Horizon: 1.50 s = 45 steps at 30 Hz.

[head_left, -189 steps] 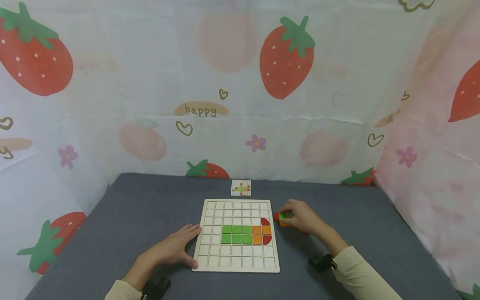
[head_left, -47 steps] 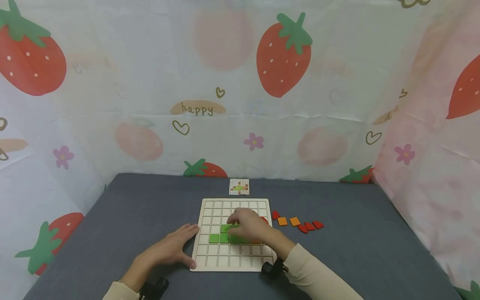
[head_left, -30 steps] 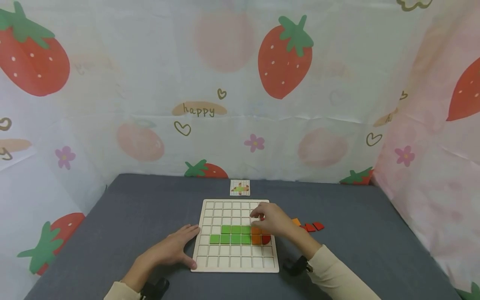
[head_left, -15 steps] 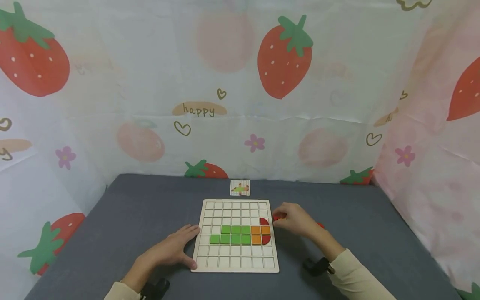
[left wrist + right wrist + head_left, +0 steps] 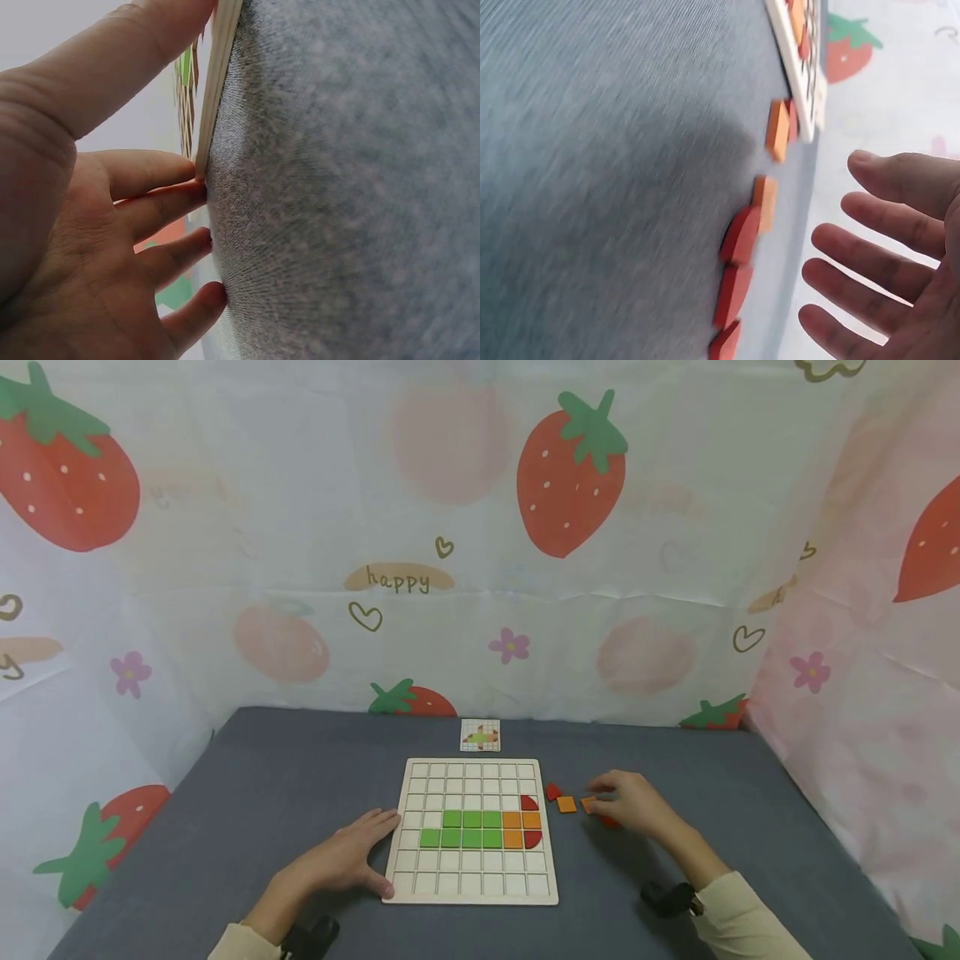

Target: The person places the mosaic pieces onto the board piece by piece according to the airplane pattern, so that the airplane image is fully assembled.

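At the left, a dark cuff-side wrist camera [image 5: 311, 935] is worn below the left hand [image 5: 337, 857], whose fingers are spread and straight. Nothing is gripped by them; the left rim of the wooden grid board [image 5: 471, 862] is touched, with the thumb at its near left corner, presumably so that the board is steadied on the bench [image 5: 322, 777].

In the board, seven green square tiles [image 5: 471, 839] are set in two rows, four near and three far, from the middle leftward. To their right, three orange squares [image 5: 512, 839] and two red quarter-round pieces [image 5: 532, 839] are seated, one red piece on the far side and one on the near. Beyond the board a small pattern card [image 5: 480, 735] is laid, probably so that it can be read over the work.

Just right of the board, a small red piece [image 5: 552, 792] and a loose orange tile [image 5: 566, 804] are found, between the board and the right hand [image 5: 633, 803]. Its fingers are parted and nothing is held; a second orange tile [image 5: 588, 805] is reached for and partly covered. By that hand, three loose red pieces [image 5: 733, 295] are largely hidden in the head view, though they are shown lined up in the right wrist view.
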Tool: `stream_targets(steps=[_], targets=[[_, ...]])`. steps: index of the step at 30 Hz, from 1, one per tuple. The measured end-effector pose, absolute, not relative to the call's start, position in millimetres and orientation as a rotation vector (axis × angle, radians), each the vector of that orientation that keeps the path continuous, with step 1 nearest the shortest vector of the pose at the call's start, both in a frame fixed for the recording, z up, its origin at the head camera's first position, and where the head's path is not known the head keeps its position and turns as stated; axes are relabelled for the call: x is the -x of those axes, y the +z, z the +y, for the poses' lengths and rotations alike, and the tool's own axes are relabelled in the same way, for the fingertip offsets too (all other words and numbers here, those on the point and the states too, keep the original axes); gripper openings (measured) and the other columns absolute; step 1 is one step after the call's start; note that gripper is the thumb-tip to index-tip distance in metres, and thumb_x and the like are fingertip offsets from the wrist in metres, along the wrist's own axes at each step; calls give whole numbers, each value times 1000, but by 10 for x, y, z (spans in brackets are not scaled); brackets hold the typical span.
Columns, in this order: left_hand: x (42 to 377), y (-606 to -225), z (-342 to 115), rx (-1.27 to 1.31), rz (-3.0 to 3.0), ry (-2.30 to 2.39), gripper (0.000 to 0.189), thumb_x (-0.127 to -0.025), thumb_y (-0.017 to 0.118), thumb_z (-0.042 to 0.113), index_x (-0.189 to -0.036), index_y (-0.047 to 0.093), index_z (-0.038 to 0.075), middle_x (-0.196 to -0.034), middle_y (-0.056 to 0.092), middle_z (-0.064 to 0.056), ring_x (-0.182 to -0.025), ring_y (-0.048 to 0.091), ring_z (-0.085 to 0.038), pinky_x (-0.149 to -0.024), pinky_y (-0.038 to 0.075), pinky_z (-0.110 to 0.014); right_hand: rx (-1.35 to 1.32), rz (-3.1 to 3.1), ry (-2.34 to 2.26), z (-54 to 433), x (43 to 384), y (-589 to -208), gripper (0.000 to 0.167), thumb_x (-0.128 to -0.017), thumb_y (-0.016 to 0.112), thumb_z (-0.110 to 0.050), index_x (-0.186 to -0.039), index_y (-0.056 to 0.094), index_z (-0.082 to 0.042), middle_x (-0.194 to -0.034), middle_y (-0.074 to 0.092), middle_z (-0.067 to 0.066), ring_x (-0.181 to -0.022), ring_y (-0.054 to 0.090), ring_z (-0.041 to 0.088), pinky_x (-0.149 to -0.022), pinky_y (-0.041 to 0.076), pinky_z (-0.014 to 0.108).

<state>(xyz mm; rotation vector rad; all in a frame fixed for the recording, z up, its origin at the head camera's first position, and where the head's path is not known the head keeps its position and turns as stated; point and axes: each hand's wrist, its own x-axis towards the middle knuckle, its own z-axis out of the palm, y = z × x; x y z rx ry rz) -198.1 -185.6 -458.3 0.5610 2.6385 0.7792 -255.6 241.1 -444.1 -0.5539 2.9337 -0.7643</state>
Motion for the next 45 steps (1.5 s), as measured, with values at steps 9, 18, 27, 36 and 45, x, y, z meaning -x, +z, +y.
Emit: stream_targets(steps=[9, 18, 27, 36, 45], targets=[[1980, -4578, -1859, -552, 2629, 784, 101, -66, 87, 33, -146, 38, -4, -154, 35, -23, -145, 23, -47, -108, 23, -71, 455, 2950, -795, 2690, 2534, -4500, 29, -88, 69, -13, -113, 68, 2, -111, 68, 17, -101, 64, 34, -83, 54, 47], [2011, -4624, -1882, -594, 2641, 772, 104, -65, 86, 40, -145, 38, -6, -152, 36, -26, -143, 25, -49, -107, 24, -71, 388, 2961, -716, 2839, 2549, -4535, 28, -87, 70, -12, -110, 69, 4, -108, 68, 20, -99, 65, 37, -81, 54, 48], [1991, -4616, -1866, -557, 2647, 774, 101, -65, 87, 34, -145, 39, -5, -153, 37, -23, -145, 25, -47, -107, 24, -71, 336, 2973, -618, 2847, 2576, -4544, 23, -84, 72, -7, -104, 70, 4, -99, 68, 16, -92, 65, 32, -79, 53, 46], [1993, -4605, -1861, -536, 2644, 768, 101, -66, 87, 33, -146, 39, -4, -153, 37, -22, -145, 25, -46, -109, 23, -70, 318, 3001, -600, 2847, 2557, -4550, 11, -82, 72, -4, -91, 73, 1, -88, 68, 10, -77, 64, 22, -66, 53, 38], [1982, -4594, -1852, -552, 2643, 765, 101, -66, 87, 33, -145, 39, -5, -153, 36, -24, -145, 24, -47, -109, 24, -70, 318, 3016, -590, 2831, 2539, -4565, 8, -81, 72, -3, -88, 75, 0, -82, 71, 9, -70, 63, 18, -61, 51, 35]])
